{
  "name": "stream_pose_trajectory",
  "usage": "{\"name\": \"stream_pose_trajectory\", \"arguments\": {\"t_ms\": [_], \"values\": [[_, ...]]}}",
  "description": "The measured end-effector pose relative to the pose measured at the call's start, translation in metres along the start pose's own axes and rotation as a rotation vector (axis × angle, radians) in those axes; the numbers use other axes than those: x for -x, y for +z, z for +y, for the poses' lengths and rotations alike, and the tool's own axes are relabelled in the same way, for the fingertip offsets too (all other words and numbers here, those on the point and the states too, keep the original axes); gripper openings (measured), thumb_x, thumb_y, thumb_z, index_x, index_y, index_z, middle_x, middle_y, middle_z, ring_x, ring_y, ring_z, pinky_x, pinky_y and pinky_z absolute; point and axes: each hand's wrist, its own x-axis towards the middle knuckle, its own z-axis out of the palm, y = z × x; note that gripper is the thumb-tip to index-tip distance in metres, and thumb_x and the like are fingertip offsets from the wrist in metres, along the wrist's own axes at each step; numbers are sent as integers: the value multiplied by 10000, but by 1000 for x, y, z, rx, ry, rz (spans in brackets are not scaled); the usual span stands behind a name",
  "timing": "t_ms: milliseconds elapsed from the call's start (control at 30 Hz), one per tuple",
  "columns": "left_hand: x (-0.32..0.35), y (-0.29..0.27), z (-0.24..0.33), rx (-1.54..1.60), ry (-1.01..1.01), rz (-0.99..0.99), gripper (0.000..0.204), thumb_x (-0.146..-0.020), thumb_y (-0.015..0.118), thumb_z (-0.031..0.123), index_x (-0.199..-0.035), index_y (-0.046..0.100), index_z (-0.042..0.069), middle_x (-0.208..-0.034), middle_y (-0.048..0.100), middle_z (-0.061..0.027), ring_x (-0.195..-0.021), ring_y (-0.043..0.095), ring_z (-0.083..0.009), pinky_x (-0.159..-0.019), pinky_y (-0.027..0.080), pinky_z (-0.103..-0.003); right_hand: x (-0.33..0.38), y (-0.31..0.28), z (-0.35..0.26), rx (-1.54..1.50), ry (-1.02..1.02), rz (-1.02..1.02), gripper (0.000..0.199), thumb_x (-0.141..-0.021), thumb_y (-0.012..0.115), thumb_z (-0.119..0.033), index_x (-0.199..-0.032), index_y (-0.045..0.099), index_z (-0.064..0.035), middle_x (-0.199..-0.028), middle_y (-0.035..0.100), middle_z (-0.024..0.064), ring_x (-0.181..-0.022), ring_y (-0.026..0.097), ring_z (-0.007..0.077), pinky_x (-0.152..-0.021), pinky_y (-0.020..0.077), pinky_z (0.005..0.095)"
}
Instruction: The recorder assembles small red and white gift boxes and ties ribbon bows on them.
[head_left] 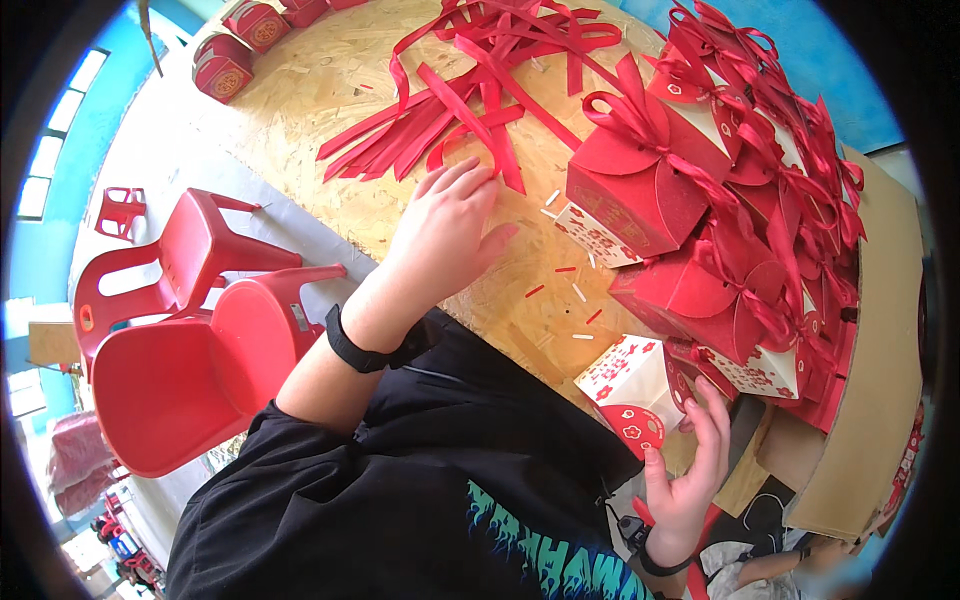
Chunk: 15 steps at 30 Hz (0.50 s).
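Observation:
My left hand [447, 235] is over the wooden board, fingers stretched out and thumb apart. Its fingertips reach the near ends of a loose pile of red ribbons [415, 130]; whether they touch one is hard to tell. At the board's near edge, my right hand [690, 480] has its thumb and fingers around the near side of a small white and red paper gift box [625, 372]. This box shows no bow. Next to it, red gift boxes [650, 190] tied with ribbon bows are packed close together and stacked.
Short red and white paper strips [578, 292] lie scattered on the board [300, 130]. More red boxes [222, 68] stand at its far left. A cardboard carton wall [870, 350] rises on the right. Red plastic chairs [165, 390] are at left. Another person's arm [775, 565] shows at lower right.

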Motion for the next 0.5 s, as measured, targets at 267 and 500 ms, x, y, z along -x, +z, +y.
{"name": "stream_pose_trajectory", "arguments": {"t_ms": [267, 500], "values": [[11, -54, 43, 420, 464, 409, 302, -739, 762, -14, -1036, 730, 34, -1111, 685, -128, -833, 661, -245, -701, 530, -369, 13, -2, 6, -25, -83, 207, 541, -885, 751, -305, -1299, 553, -17, -1394, 536, 274, -1179, 579, 384, -969, 481, 450], [24, -72, 127, 1143, 927, -2, 139, -932, 621, 59, -992, 733, 2, -1117, 696, -66, -770, 631, -169, -646, 498, -309, 0, -21, -19, -391, -203, -55, 552, -897, 736, -467, -1187, 631, -10, -1048, 707, 190, -868, 656, 304, -722, 513, 410]]}}
